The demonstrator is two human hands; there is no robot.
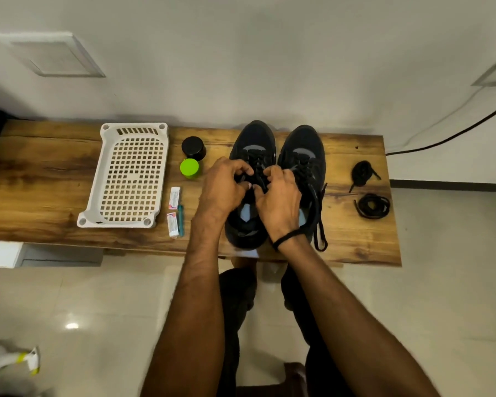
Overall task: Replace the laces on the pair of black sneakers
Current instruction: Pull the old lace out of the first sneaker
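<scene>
While both hands work at the throat of the left-hand sneaker [251,144], the head view shows the step in hand as handling that shoe's lace [257,164], though whether it is being drawn out or threaded in cannot be told. The left hand [226,186] has its fingers curled and pinches a black strand just above the tongue. The right hand [278,202], touching it fingertip to fingertip, is curled on the same lace. Which eyelet they are at is hidden by the knuckles.

Just beyond the right hand stands the right-hand sneaker [304,151], against its partner, with a loose lace end [319,222] trailing past the right wrist. Well to the outside of the right hand lie two coiled black laces [362,173] [372,206] on the wooden bench [40,181]. Outside the left hand sit a green-lidded jar [189,168], a black jar [194,148] and, farther off, a white basket [129,176].

The next move probably calls for a steady pinch on one strand and a pull straight through the eyelet, with the other hand bracing the shoe.
</scene>
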